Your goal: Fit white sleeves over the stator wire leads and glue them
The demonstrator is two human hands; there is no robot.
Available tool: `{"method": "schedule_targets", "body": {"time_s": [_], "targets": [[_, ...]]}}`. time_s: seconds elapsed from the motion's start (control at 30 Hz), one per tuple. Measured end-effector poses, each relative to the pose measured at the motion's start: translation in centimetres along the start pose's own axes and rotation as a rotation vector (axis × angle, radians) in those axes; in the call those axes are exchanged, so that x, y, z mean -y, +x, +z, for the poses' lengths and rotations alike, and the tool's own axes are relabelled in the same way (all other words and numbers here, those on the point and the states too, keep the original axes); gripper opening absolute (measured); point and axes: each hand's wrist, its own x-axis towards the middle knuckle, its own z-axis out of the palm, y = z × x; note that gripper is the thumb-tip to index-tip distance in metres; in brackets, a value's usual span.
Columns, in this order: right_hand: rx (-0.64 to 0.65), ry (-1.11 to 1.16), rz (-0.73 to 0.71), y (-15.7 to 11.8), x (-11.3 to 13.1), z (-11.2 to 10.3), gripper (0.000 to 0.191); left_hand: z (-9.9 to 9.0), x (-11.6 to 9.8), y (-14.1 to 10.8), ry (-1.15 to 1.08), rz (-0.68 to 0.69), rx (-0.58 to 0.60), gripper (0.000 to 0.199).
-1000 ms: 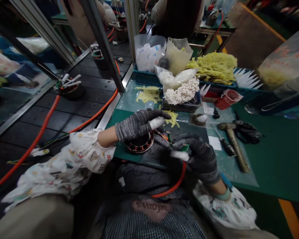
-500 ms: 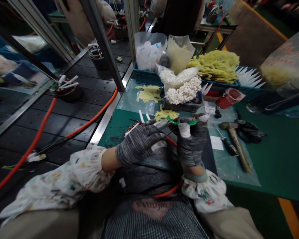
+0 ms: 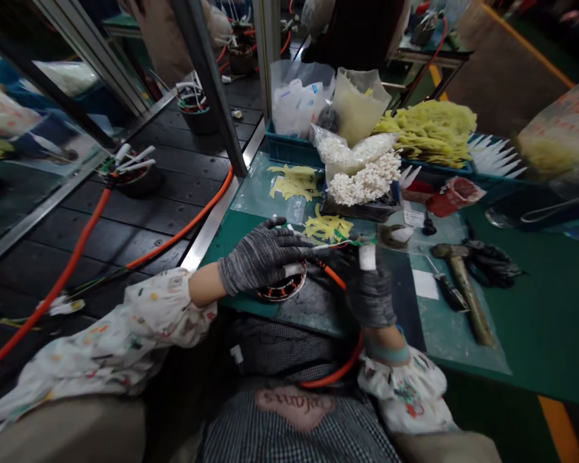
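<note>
Wires (image 3: 335, 245) — long axis side to side, spanning both hands, neither nearer. Left hand (image 3: 267, 258): fingers extended, close together, at wires' left end, above ring (image 3: 285, 292); grip indistinct. Right hand (image 3: 370, 286): curled, at right end — contents blurred, cannot tell.

The dark, orange-flecked ring (image 3: 286, 291) lies partly hidden on the green table (image 3: 540, 308), an orange cable (image 3: 334, 276) beside it.

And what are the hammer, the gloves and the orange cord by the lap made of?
The hammer's handle seems wooden, brown and worn; its dull head is probably metal. The grey gloves look like knitted fabric, matt with streaky yarn. The orange cord could be plastic or rubber: smooth, evenly coloured, curving.
</note>
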Motion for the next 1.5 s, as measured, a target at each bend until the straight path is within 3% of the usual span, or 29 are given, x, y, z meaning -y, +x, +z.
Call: {"method": "schedule_targets", "body": {"time_s": [0.1, 0.2, 0.3, 0.47, 0.53, 0.67, 0.77, 0.87, 0.97, 1.07, 1.13, 1.23, 1.33, 1.43, 1.5], "targets": [[0.009, -0.082, -0.026, -2.1, 0.4, -0.2, 0.036, -0.2, 0.5, 0.1, -0.114, -0.013, 0.010, 0.034], [0.090, -0.252, -0.206, -3.1, 0.5, 0.9, 0.046, -0.4, 0.9, 0.2, -0.191, -0.034, 0.008, 0.035], [0.113, -0.440, -0.338, -2.7, -0.1, 2.3, 0.048, -0.4, 1.1, 0.4, -0.263, -0.023, -0.007, 0.038], [0.138, -0.688, -0.326, -1.0, -0.1, 2.4, 0.040, -1.2, 1.0, 0.8, -0.241, 0.002, -0.004, 0.039], [0.244, -0.704, -0.305, -0.1, 1.1, 1.5, 0.040, -1.9, 0.6, 1.0, -0.099, -0.013, 0.036, 0.039], [0.591, -0.555, -0.286, 2.9, 4.4, -0.2, 0.037, -2.5, -0.6, 1.7, 0.155, -0.002, 0.088, 0.045], [0.787, -0.463, -0.226, 6.0, 6.1, -0.6, 0.048, -1.7, -0.6, 2.4, 0.069, -0.037, 0.057, 0.041], [0.883, -0.416, -0.164, 8.3, 6.6, -0.5, 0.056, -0.7, 0.6, 3.0, -0.147, -0.105, -0.011, 0.039], [0.827, -0.437, -0.184, 8.3, 6.0, -0.8, 0.042, -0.2, 2.2, 3.5, -0.543, -0.138, 0.084, 0.044], [0.511, -0.555, -0.360, 5.2, 4.7, -2.3, 0.022, 0.0, 3.0, 3.8, -0.929, -0.211, 0.217, 0.047], [0.281, -0.578, -0.538, 2.1, 3.9, -3.8, 0.031, 0.1, 3.1, 4.0, -0.996, -0.270, 0.234, 0.047], [0.379, -0.484, -0.790, -1.8, 3.5, -5.5, 0.046, 0.5, 2.5, 4.0, -1.001, -0.314, 0.245, 0.049], [0.553, -0.406, -0.904, -3.1, 4.1, -6.1, 0.035, 0.1, 2.0, 3.7, -0.956, -0.284, 0.230, 0.049], [0.606, -0.265, -0.836, -2.5, 5.0, -5.7, 0.029, -1.8, 3.3, 3.0, -0.834, -0.247, 0.119, 0.056], [0.595, -0.125, -0.726, -1.8, 5.2, -4.8, 0.027, -3.3, 5.5, 2.8, -0.718, -0.317, -0.065, 0.066]]}}
